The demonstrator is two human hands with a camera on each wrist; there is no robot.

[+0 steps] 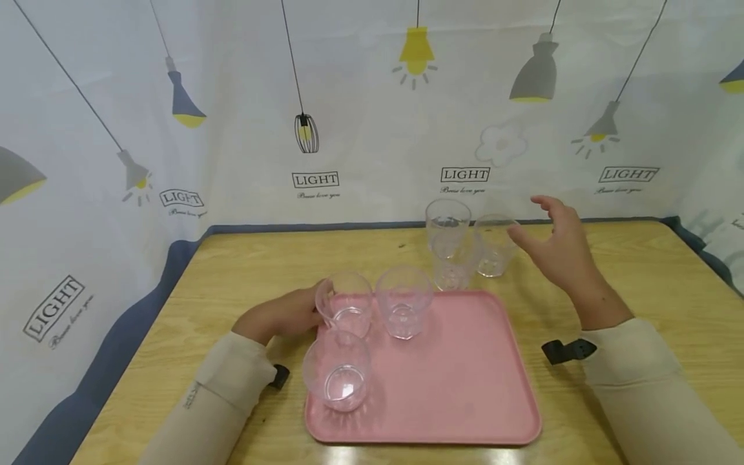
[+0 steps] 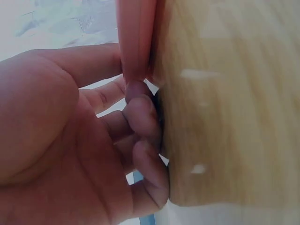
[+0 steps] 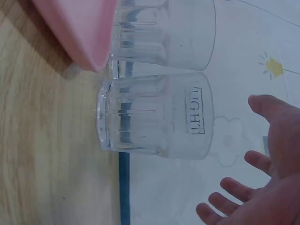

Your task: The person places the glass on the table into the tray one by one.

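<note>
From my end I see the left hand (image 1: 293,313) at the tray's far-left corner, its fingers curled around the rim; I take that grip on the tray (image 1: 459,381) as a way to keep it from sliding. The right hand (image 1: 558,248) grips nothing: its fingers are spread and its thumb points toward the right cup (image 1: 495,245), with a gap showing in the right wrist view, and I read that shape as suited to a cup's girth. Three cups stand upright on the tray, close together, perhaps to save room: the near cup (image 1: 337,371) by its left edge, the corner cup (image 1: 345,303) at the far-left corner, the middle cup (image 1: 403,300) just inside the far edge. The right cup, front cup (image 1: 452,261) and back cup (image 1: 447,216) cluster on the tabletop (image 1: 639,271) past the tray's far edge (glass or plastic, I can't tell, and their outlines run together on my feed). The front cup stands between tray and back cup, blocking the straight way there, and the cloth (image 1: 372,97) behind the tabletop's far edge limits room. A dark strap (image 1: 569,351) juts from the right cuff (image 1: 628,352), right of the tray.
</note>
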